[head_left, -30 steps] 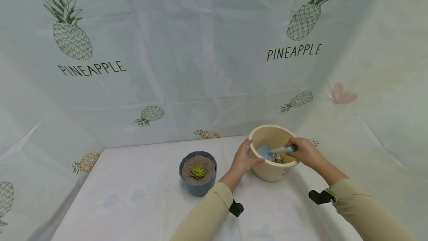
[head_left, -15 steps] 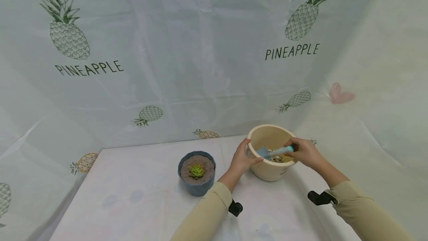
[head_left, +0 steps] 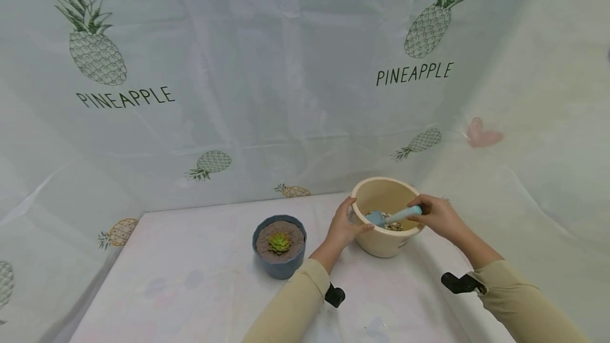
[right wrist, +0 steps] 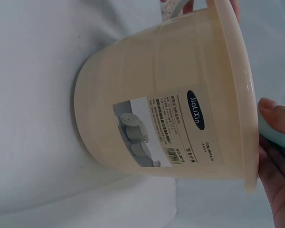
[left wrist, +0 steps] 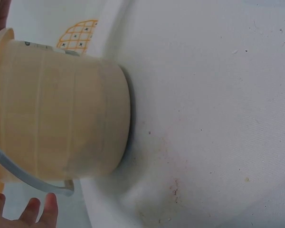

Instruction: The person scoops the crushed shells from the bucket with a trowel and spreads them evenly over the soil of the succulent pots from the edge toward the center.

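A cream plastic bucket (head_left: 383, 245) stands at the back right of the table. My left hand (head_left: 342, 227) grips its left side, thumb over the near rim; some left fingertips (left wrist: 48, 209) show beside the bucket's grey carrying handle (left wrist: 31, 176) in the left wrist view. My right hand (head_left: 439, 217) pinches the end of a light blue hand trowel (head_left: 399, 216) at the right rim. The blade dips into the bucket, partly in small light and brown gravel (head_left: 394, 226). Only the turquoise end of the trowel shows in the right wrist view.
Left of the bucket stands a blue-grey pot (head_left: 280, 269) of brown soil (head_left: 267, 245) with a small green succulent (head_left: 279, 242). Pineapple-print sheeting (head_left: 286, 120) hangs behind the white-covered table (head_left: 209, 274). A few crumbs (head_left: 376, 326) lie near the front.
The trowel's blade has gone lower and flatter in the bucket, and more gravel shows around it. My left hand keeps its place on the rim. The pot has not moved.
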Motion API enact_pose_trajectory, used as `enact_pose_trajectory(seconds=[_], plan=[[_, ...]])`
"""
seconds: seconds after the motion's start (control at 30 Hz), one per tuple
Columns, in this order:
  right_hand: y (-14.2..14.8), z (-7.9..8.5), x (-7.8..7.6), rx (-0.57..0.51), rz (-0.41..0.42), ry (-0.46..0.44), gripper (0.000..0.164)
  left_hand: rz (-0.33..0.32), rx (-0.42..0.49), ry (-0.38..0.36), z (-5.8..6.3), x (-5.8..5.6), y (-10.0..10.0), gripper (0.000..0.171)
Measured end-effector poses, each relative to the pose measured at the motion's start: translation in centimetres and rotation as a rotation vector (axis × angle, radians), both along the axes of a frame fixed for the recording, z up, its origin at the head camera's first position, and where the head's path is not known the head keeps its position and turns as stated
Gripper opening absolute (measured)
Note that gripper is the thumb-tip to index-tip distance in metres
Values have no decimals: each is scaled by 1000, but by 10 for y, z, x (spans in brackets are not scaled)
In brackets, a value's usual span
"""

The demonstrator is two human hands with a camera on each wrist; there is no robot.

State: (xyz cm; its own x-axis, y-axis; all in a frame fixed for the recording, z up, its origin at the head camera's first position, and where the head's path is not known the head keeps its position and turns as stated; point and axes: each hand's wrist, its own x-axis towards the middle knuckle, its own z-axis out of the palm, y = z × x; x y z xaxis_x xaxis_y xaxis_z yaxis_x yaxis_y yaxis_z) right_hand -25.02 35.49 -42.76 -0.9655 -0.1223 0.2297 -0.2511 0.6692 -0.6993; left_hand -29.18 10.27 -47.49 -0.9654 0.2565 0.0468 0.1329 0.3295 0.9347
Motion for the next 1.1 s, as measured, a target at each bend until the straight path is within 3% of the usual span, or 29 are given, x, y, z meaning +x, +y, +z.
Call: enact_pose_trajectory(seconds=[0.63,0.87,1.1], plan=[[13,0,15,-163,-73,-43,32,-7,18,-9,4,4,-1,87],[16,0,27,-177,-169,-63,40,9,-23,12,4,7,0,87],[16,-4,34,-251,-174,-54,44,21,-60,37,5,11,-1,85]])
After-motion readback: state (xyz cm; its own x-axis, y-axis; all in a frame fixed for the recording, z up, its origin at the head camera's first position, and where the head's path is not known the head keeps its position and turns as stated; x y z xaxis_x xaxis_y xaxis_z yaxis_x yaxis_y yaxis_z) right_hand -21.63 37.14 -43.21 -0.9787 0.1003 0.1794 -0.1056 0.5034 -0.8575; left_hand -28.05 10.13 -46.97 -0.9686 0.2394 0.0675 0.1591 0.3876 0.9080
